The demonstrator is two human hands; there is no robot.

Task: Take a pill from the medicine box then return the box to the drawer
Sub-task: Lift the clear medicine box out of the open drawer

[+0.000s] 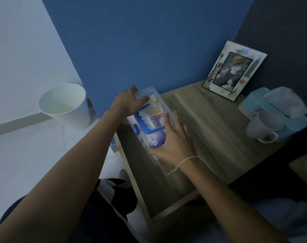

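Note:
A clear plastic medicine box [153, 109] with a blue handle [145, 121] and coloured packets inside is held over the left end of a wooden bedside table [210, 130]. My left hand [130, 100] grips its far end. My right hand [173, 142] holds its near end, fingers spread along the right side. Below the box an open wooden drawer [159, 186] extends toward me; its inside is dim and nothing can be made out in it. The lid looks closed. No loose pill is visible.
A framed photo [234, 71] leans against the dark wall at the back. A light-blue tissue box [275, 109] and a white mug [265, 127] stand at the right. A white waste bin [66, 106] sits on the floor to the left.

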